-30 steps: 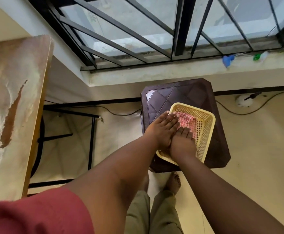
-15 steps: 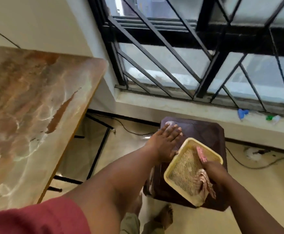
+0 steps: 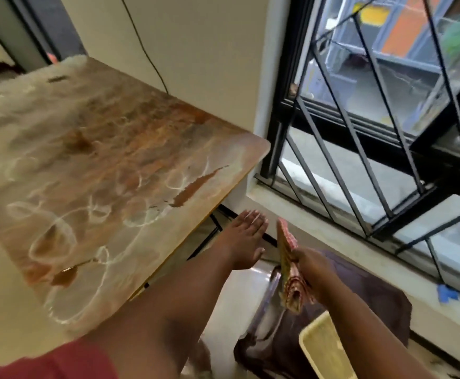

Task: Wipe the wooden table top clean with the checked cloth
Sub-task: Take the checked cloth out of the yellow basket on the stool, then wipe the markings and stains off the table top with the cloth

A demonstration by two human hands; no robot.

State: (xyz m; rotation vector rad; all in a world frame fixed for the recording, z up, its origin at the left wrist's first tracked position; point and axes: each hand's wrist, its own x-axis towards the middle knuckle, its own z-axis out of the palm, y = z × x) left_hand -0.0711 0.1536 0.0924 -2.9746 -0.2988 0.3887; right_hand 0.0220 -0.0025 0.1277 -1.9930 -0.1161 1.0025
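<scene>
Two hands up, wiping not yet begun. Wooden table [image 3: 108,170] fills 9 to 11 o'clock, top streaked with white dried rings and a dark brown stain toward its 3 o'clock corner; nothing touching it. Barred window [image 3: 373,132] at 1 to 3 o'clock. Dark stool [image 3: 365,296] at 5 o'clock, yellow basket [image 3: 324,348] tipped at its near edge, partly cut off by frame.

Left hand [image 3: 243,239] at centre, fingers straight and relaxed, holding nothing, just beside table's corner edge. Right hand [image 3: 309,265] at 4 o'clock, clenched round checked cloth [image 3: 291,272], cloth bunched and hanging below the fist, well apart from table top.

Risks, as judged: bunched cloth likely to give small contact patch, so streaks smeared rather than lifted; better spread flat first. Dried rings probably need pressure; dry cloth may skip over them. Dangling tail could snag table corner on the way over. Basket looks unsteady, could slide off stool if knocked. Frame blurred, finer grip detail unclear.
</scene>
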